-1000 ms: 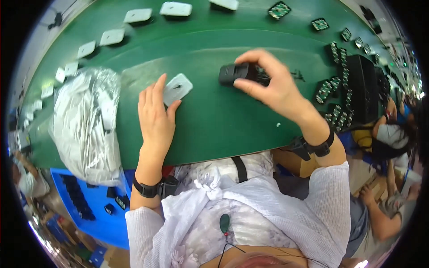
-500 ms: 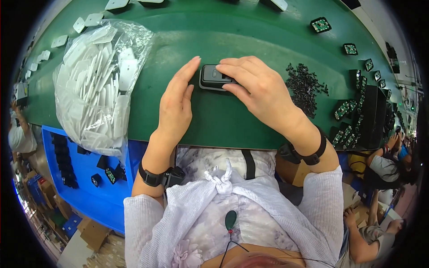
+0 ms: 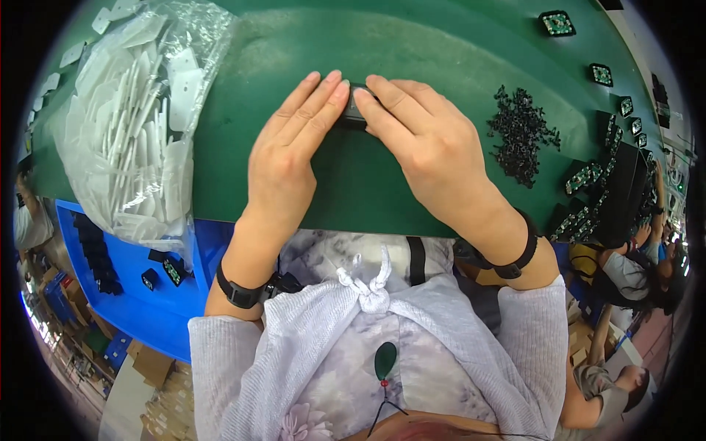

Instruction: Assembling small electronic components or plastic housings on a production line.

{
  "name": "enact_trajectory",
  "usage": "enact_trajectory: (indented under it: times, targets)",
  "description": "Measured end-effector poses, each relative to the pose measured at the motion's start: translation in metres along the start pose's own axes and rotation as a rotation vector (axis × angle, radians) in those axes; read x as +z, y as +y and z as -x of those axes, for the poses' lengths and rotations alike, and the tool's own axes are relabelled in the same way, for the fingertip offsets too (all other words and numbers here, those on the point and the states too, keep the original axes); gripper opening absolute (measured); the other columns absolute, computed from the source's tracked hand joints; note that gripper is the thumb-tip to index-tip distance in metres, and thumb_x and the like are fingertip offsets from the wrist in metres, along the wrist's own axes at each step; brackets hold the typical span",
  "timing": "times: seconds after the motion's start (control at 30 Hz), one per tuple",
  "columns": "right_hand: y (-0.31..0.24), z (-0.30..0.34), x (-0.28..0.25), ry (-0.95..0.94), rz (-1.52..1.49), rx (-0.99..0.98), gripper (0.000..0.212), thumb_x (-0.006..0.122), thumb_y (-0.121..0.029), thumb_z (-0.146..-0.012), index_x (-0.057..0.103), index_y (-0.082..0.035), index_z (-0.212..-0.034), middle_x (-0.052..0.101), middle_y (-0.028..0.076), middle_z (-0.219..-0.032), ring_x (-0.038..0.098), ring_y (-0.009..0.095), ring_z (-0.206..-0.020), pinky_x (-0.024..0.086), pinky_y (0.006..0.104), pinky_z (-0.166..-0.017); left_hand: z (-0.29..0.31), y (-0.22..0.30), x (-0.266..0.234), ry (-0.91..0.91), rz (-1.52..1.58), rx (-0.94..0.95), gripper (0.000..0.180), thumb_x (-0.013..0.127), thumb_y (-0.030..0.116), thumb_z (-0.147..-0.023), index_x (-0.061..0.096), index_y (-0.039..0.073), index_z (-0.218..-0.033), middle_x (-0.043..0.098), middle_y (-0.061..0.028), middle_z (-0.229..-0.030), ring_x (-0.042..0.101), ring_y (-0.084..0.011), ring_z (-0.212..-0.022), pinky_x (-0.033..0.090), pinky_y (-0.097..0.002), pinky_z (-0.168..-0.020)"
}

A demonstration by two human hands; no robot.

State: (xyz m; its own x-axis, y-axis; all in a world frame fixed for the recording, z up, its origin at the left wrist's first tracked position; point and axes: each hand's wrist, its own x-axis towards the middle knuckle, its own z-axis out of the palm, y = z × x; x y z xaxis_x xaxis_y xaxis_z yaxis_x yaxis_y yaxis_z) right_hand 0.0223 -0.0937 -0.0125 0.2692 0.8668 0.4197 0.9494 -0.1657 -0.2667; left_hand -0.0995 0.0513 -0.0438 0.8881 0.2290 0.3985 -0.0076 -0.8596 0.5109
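A small black rectangular case (image 3: 354,119) rests on the green table in front of me, mostly covered by my fingers. My left hand (image 3: 288,147) presses against its left side, fingers straight and close together. From the right, my right hand (image 3: 426,136) grips the case, with fingers over its top and right side. Only a narrow strip of the case shows between the two hands. To the right of my right hand lies a heap of small black parts (image 3: 523,138).
A clear plastic bag of white plates (image 3: 136,125) lies on the left of the green table (image 3: 294,44). Below it is a blue bin (image 3: 129,312) holding black cases. Black cases with green circuit boards (image 3: 557,23) line the right side. Other people sit beyond both table ends.
My left hand has moved right, from beside the case onto it. My right hand has shifted over its top, so less of the case shows. The whole view has shifted slightly.
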Motion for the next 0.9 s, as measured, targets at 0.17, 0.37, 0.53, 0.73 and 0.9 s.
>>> enact_trajectory:
  times: [0.17,0.37,0.53,0.73,0.9]
  targets:
    - [-0.002,0.001,0.006,0.047,0.027,-0.021,0.037,0.059,-0.007,-0.071,0.065,0.000,-0.106,0.064,0.011,-0.108,0.063,0.026,-0.094,0.055,0.0335,-0.075,0.001,-0.002,-0.001,-0.007,-0.002,-0.010,0.047,0.048,-0.008,-0.078,0.062,0.005,-0.121,0.062,-0.0095,-0.125,0.056,-0.0296,-0.119,0.047,-0.0366,-0.097]
    - [-0.011,0.003,0.012,0.023,0.108,0.060,0.037,0.058,-0.008,-0.070,0.066,-0.002,-0.106,0.064,0.010,-0.108,0.063,0.025,-0.093,0.054,0.0321,-0.073,0.003,-0.002,-0.003,-0.025,-0.039,-0.003,0.045,0.049,-0.007,-0.080,0.062,0.004,-0.121,0.062,-0.0110,-0.124,0.057,-0.0304,-0.118,0.048,-0.0365,-0.097]
    - [0.007,0.005,0.018,0.121,-0.009,0.028,0.033,0.062,-0.011,-0.070,0.065,-0.005,-0.101,0.062,0.006,-0.101,0.058,0.021,-0.089,0.053,0.0293,-0.070,-0.001,0.002,0.002,-0.030,-0.099,0.012,0.046,0.054,-0.006,-0.078,0.062,0.004,-0.122,0.060,-0.0102,-0.126,0.056,-0.0296,-0.119,0.048,-0.0356,-0.095]
    - [0.038,-0.032,-0.017,-0.334,-0.704,0.440,0.026,0.068,-0.012,-0.083,0.068,-0.003,-0.107,0.067,0.005,-0.103,0.063,0.015,-0.093,0.052,0.0263,-0.074,-0.019,0.006,-0.006,0.037,-0.216,0.080,0.044,0.069,-0.002,-0.072,0.063,0.003,-0.115,0.064,-0.0111,-0.114,0.063,-0.0272,-0.099,0.051,-0.0335,-0.081]
    - [0.026,-0.010,-0.014,-0.083,-1.325,0.534,0.051,0.064,-0.016,-0.091,0.045,0.002,-0.135,0.054,0.013,-0.127,0.053,0.018,-0.115,0.042,0.0313,-0.099,-0.015,0.025,-0.012,-0.042,0.943,-0.676,0.029,0.062,0.014,-0.093,0.060,-0.007,-0.112,0.067,-0.0091,-0.092,0.063,-0.0119,-0.075,0.049,-0.0235,-0.065]
